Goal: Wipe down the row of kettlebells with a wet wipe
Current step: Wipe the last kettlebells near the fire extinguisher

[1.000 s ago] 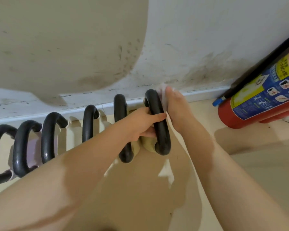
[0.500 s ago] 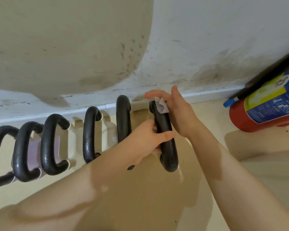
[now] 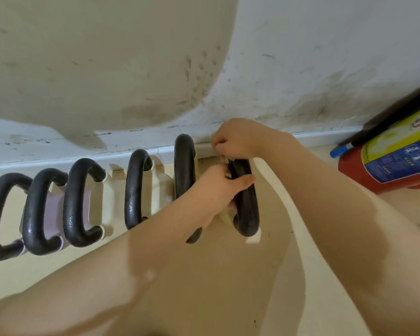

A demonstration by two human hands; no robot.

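Observation:
A row of kettlebells with black handles stands along the wall's foot. The rightmost kettlebell (image 3: 246,209) has a cream body, mostly hidden. My left hand (image 3: 218,187) grips the middle of its black handle, thumb across the front. My right hand (image 3: 233,139) is curled over the handle's far end by the baseboard; the wet wipe is hidden inside it. The neighbouring handle (image 3: 183,166) rises just left of my left hand. Further left stand a cream kettlebell (image 3: 136,187) and pale pink ones (image 3: 51,209).
A red fire extinguisher (image 3: 393,161) with a blue and yellow label lies on the floor at the right, against the stained white wall (image 3: 301,57). The cream floor (image 3: 228,287) stretches toward me under my forearms.
My right hand has gone from holding the white wipe against the handle's upper side to curling over the handle's far end, hiding the wipe. My left hand keeps its grip.

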